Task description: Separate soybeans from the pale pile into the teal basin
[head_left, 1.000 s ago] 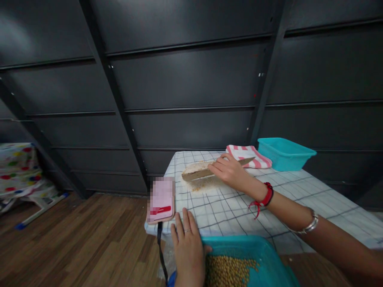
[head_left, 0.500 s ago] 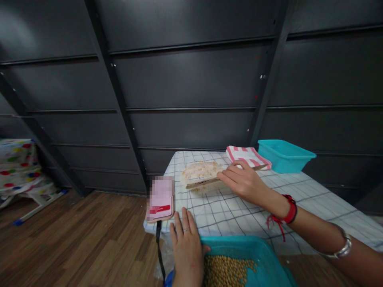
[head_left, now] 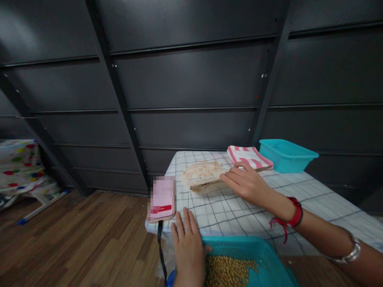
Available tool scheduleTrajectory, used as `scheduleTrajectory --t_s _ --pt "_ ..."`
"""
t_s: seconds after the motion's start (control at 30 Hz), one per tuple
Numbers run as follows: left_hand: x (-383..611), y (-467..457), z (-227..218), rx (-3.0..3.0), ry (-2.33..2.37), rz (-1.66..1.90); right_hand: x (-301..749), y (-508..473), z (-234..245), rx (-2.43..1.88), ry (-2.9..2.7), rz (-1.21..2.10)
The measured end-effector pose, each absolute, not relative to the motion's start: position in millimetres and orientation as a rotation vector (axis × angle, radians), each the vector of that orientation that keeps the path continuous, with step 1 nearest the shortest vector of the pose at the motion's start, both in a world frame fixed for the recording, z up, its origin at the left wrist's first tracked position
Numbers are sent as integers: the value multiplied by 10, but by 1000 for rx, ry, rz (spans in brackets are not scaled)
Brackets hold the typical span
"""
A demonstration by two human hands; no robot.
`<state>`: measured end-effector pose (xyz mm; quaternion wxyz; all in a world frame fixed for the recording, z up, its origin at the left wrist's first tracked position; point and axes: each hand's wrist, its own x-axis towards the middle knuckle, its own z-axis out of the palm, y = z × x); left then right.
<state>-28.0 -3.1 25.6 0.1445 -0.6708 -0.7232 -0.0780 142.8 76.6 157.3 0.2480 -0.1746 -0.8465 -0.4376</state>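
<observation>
The right hand (head_left: 247, 184) has its fingers closed on a brown strip (head_left: 206, 185), slanting left across the table (head_left: 317, 195) along the powder's (head_left: 197, 170) near edge. Farther off, the left hand (head_left: 189, 246) lies straight-fingered at the bean basin's rim (head_left: 236, 240).

Tabletop (head_left: 302, 189): before us, wall (head_left: 191, 79) behind
Powder (head_left: 201, 170): on the tabletop
Flat strip (head_left: 207, 185): in our right hand (head_left: 247, 183), before the powder
Phone case (head_left: 162, 193): left of the powder
Towel (head_left: 249, 156): behind our right hand
Far basin (head_left: 285, 164): right of the towel
Near basin (head_left: 233, 240): nearest us, beans (head_left: 230, 272) inside, our left hand (head_left: 189, 249) at its left rim
</observation>
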Motion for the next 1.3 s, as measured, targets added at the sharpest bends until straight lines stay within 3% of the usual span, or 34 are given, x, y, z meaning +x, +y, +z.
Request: scheduleTrajectory --t_s 1.3 --pt "-286 17 143 -1902 -2081 -214 1330 804 1525 -542 -2273 -1234"
